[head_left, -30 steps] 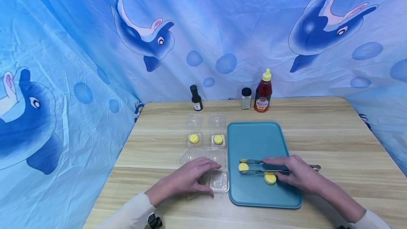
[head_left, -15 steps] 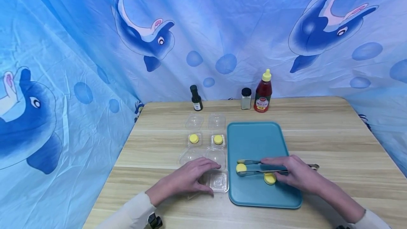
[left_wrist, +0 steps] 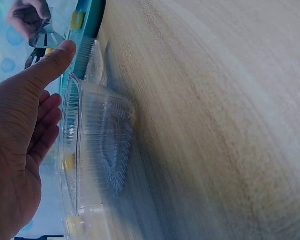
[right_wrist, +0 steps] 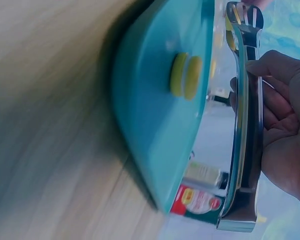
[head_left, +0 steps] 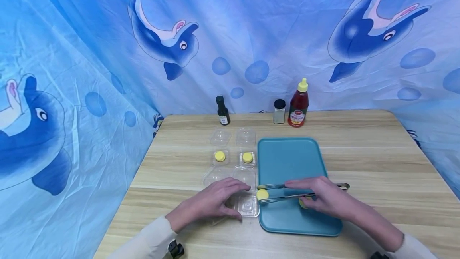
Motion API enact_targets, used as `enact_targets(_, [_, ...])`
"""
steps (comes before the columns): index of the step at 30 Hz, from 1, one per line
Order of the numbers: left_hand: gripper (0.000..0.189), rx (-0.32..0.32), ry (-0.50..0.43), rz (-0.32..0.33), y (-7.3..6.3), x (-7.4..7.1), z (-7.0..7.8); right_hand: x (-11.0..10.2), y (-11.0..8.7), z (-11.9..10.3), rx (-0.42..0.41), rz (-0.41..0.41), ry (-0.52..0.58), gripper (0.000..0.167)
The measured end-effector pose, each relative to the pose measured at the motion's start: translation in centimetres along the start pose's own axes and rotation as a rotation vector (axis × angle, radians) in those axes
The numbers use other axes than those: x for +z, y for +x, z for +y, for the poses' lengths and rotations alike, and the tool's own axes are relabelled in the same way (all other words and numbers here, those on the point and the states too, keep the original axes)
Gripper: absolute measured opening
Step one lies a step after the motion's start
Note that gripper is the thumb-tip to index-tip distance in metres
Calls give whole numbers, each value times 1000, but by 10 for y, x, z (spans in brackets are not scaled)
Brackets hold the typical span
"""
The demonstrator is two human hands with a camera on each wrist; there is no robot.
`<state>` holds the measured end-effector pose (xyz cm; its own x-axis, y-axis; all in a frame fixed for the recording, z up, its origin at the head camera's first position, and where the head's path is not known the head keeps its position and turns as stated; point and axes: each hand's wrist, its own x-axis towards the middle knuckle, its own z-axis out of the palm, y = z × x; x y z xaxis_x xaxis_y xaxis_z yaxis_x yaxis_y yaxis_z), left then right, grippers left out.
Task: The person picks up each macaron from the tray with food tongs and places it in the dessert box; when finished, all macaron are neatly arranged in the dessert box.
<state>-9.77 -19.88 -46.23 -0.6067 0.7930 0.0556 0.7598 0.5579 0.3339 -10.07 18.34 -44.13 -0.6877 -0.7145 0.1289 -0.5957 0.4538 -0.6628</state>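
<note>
My right hand (head_left: 320, 196) grips a pair of metal tongs (right_wrist: 250, 125) whose tips point left. Between the tips is a yellow macaron (head_left: 262, 195), over the left edge of the blue-green tray (head_left: 287, 159) and beside a clear plastic box (head_left: 248, 206). Another yellow macaron (right_wrist: 185, 76) lies on the tray, partly covered by my right hand in the head view. My left hand (head_left: 217, 200) is spread beside the clear box, thumb and fingers apart, holding nothing. In the left wrist view its fingers are close to a clear box's rim (left_wrist: 76, 145).
Two clear boxes behind each contain a yellow macaron (head_left: 220, 156), their lids (head_left: 246, 137) folded back. At the table's far edge stand a dark bottle (head_left: 223, 111), a black-capped jar (head_left: 279, 112) and a red sauce bottle (head_left: 299, 105). A dolphin-print curtain (head_left: 251, 31) hangs behind.
My right hand has moved left with the tongs, carrying the macaron from over the tray to its left edge. The left hand stays in place.
</note>
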Motion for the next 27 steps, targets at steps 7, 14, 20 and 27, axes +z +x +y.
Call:
enact_targets(7, [87, 11, -9, 6, 1, 0, -1, 9, 19, -13, -6, -49, 4, 54])
enact_targets(14, [87, 11, -14, 5, 1, 1, -2, 20, 34, -23, -37, -83, -54, 50])
enact_targets(20, [88, 4, -25, 7, 1, 1, -1, 23, 41, -29, -37, -111, -43, 47])
enact_targets(27, [88, 1, -15, 9, 1, 2, -2, 22, 50, -43, 69, -147, -2, 47])
